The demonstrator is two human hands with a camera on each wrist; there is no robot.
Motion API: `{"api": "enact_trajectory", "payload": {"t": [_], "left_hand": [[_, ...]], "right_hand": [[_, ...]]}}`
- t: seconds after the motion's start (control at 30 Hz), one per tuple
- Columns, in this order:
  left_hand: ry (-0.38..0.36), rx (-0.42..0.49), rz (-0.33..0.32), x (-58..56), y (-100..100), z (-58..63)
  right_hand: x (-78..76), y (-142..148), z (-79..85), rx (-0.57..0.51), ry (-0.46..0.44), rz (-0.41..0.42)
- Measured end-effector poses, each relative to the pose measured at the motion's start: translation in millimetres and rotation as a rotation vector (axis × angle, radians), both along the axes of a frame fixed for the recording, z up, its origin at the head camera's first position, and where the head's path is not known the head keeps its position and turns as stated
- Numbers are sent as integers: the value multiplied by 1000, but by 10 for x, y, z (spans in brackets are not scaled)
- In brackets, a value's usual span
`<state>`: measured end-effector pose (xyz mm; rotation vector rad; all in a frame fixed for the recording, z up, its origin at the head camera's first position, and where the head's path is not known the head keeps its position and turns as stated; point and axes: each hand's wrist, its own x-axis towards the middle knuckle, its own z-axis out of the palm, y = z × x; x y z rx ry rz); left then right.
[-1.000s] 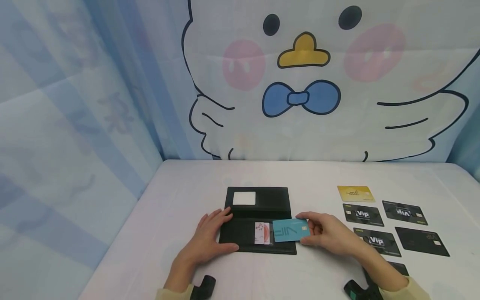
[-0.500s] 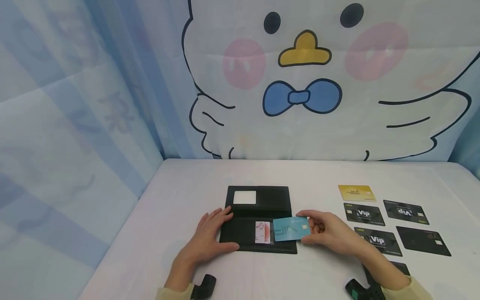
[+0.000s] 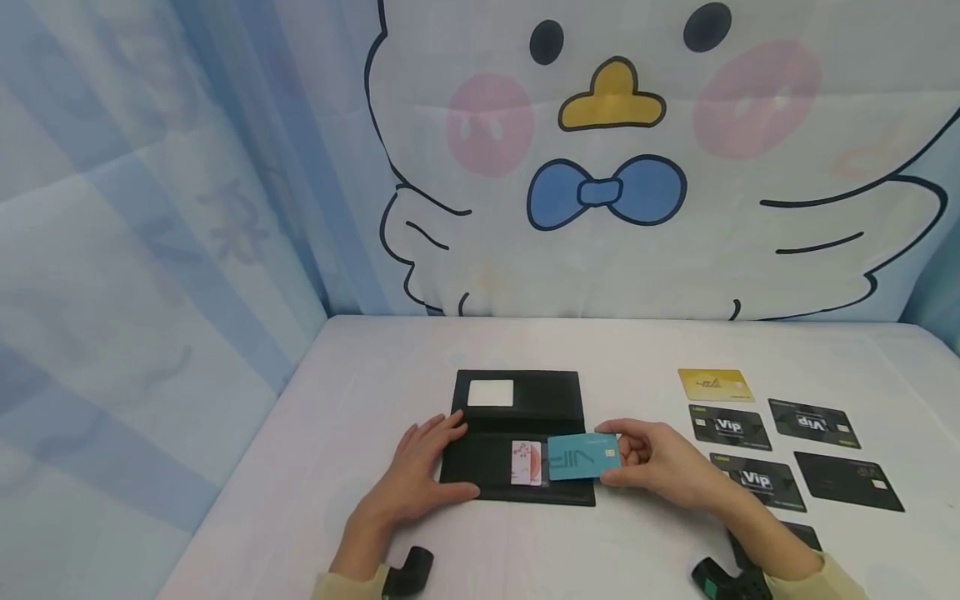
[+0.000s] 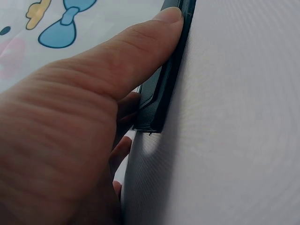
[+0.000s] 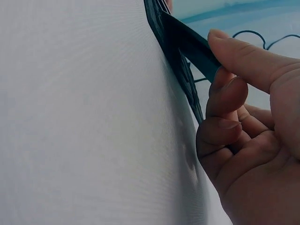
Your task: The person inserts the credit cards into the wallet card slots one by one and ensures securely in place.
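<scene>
A black wallet (image 3: pixel 483 455) lies spread flat on the table, its two halves one above the other in the head view. My left hand (image 3: pixel 416 471) rests on its left side, fingers extended at the fold and thumb (image 4: pixel 140 54) along the near edge. Between thumb and fingers, my right hand (image 3: pixel 663 467) pinches the right end of a teal VIP card (image 3: pixel 583 457). The card overlaps the right part of the wallet's lower half, tilted up toward my fingers in the right wrist view. Left of it, a pink-and-white patterned card (image 3: pixel 526 463) shows in the wallet.
To the right lie a gold card (image 3: pixel 716 385) and several black cards (image 3: pixel 814 423), one partly hidden under my right forearm. A white card or window (image 3: pixel 491 393) shows in the wallet's upper half. Behind the white table (image 3: pixel 375 350) hangs a cartoon-printed curtain (image 3: pixel 600 267).
The head view has shifted slightly. The teal card's tilt has altered a little, its lettering catching light differently. Both hands keep their places on the wallet and card.
</scene>
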<state>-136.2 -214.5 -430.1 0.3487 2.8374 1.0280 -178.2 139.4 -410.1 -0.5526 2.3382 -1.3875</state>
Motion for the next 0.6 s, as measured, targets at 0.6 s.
{"api": "enact_trajectory", "payload": {"t": [0.6], "left_hand": [[2,-12,6,-3,16,15]], "right_hand": [[-34,37,-39,7,2,43]]}}
